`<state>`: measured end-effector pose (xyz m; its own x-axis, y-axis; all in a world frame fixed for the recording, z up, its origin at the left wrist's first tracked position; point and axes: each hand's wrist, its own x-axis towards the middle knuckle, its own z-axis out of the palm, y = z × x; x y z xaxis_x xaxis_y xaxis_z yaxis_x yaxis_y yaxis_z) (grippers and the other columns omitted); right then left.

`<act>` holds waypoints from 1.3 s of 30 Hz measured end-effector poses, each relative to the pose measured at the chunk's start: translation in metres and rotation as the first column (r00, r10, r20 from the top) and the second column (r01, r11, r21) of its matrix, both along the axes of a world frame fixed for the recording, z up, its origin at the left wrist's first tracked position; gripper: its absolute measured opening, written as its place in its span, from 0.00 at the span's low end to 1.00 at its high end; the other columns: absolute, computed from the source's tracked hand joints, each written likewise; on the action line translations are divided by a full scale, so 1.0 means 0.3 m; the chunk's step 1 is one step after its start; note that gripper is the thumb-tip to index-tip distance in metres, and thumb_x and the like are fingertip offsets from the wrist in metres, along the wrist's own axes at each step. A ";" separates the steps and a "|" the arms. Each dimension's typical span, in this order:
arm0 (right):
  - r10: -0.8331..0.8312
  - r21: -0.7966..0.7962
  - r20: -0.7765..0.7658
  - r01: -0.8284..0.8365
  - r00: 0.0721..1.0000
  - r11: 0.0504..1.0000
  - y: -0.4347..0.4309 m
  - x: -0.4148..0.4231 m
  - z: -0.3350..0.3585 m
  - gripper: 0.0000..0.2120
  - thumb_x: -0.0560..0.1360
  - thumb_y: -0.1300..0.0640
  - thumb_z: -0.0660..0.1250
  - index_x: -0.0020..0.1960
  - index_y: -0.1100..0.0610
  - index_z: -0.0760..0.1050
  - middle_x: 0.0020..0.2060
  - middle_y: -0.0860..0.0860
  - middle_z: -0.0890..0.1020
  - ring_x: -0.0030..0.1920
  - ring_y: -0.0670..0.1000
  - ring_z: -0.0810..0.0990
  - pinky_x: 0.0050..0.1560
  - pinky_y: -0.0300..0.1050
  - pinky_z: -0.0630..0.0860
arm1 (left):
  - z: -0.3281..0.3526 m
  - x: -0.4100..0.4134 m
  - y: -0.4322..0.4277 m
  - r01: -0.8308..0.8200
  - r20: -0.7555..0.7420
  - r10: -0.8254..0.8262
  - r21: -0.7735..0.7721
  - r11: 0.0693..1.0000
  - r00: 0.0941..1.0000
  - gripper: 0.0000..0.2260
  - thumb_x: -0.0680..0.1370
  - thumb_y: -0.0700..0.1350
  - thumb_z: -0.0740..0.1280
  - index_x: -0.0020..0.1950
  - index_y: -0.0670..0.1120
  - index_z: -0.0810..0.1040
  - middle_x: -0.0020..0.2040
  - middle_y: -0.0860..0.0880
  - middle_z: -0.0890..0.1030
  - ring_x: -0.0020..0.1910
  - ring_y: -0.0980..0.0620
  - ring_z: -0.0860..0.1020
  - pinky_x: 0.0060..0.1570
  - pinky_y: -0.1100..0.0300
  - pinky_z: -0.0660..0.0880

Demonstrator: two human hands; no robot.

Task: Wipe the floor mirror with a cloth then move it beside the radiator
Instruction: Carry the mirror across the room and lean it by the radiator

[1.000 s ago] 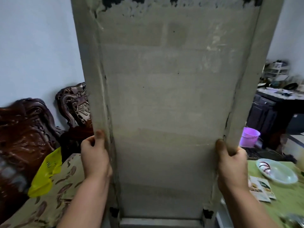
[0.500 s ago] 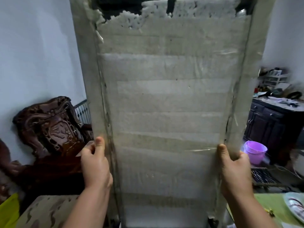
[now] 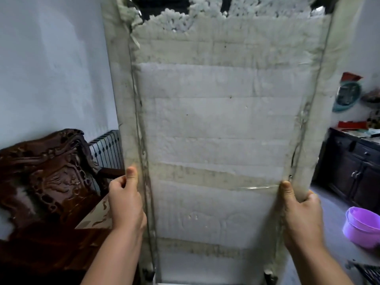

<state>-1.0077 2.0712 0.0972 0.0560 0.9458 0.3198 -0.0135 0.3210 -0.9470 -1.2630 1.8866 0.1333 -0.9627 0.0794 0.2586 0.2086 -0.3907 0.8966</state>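
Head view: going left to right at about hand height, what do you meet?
carved wooden chair → radiator → left hand → floor mirror, back side facing the camera → right hand → purple tub

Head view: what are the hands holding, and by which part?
The floor mirror, foam-covered back facing the camera. The left hand grips its left side edge, the right hand its right side edge.
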 end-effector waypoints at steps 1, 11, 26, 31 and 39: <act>0.006 0.023 -0.011 -0.005 1.000 1.000 0.071 -0.057 0.016 0.26 0.73 0.37 0.68 0.55 0.60 0.75 0.46 0.57 0.83 0.45 0.55 0.80 0.42 0.46 0.72 | 0.004 -0.061 0.077 0.011 0.009 -0.011 0.019 1.000 1.000 0.39 0.68 0.67 0.62 0.53 0.29 0.71 0.30 0.50 0.65 0.30 0.52 0.63 0.30 0.48 0.66; -0.086 0.027 -0.031 0.086 0.996 0.996 0.572 -0.462 0.016 0.28 0.70 0.34 0.67 0.52 0.58 0.75 0.43 0.54 0.82 0.41 0.54 0.78 0.41 0.46 0.72 | -0.004 -0.516 0.645 0.129 0.029 -0.129 0.005 0.992 0.991 0.22 0.74 0.63 0.62 0.45 0.43 0.73 0.32 0.49 0.70 0.31 0.52 0.68 0.33 0.56 0.66; 0.033 -0.031 -0.052 -0.034 0.998 0.999 1.402 -0.955 0.005 0.19 0.73 0.40 0.67 0.49 0.55 0.74 0.38 0.51 0.79 0.39 0.54 0.77 0.40 0.48 0.73 | -0.072 -1.030 1.415 0.163 0.099 -0.161 -0.019 0.986 0.982 0.38 0.63 0.76 0.67 0.53 0.43 0.79 0.48 0.38 0.83 0.49 0.35 0.81 0.52 0.33 0.77; 0.098 -0.018 -0.053 -0.099 0.994 0.995 1.635 -1.167 0.029 0.26 0.71 0.37 0.68 0.53 0.59 0.76 0.40 0.52 0.81 0.37 0.53 0.76 0.37 0.45 0.72 | -0.088 -1.217 1.619 0.108 0.118 -0.103 -0.035 0.994 0.988 0.39 0.62 0.78 0.64 0.53 0.44 0.79 0.47 0.38 0.82 0.49 0.34 0.81 0.51 0.34 0.78; 0.067 -0.027 -0.056 -0.069 0.996 0.997 1.928 -1.476 0.027 0.21 0.74 0.40 0.68 0.55 0.57 0.76 0.46 0.56 0.83 0.42 0.55 0.79 0.42 0.48 0.74 | -0.078 -1.499 1.910 0.064 0.108 -0.058 -0.055 0.996 0.992 0.43 0.55 0.82 0.61 0.46 0.43 0.73 0.35 0.43 0.75 0.36 0.39 0.74 0.43 0.41 0.75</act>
<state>-1.4505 2.6496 0.1053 0.0078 0.9569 0.2904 -0.0864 0.2900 -0.9531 -1.7127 2.4596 0.1098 -0.9775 0.1504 0.1482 0.0883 -0.3464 0.9339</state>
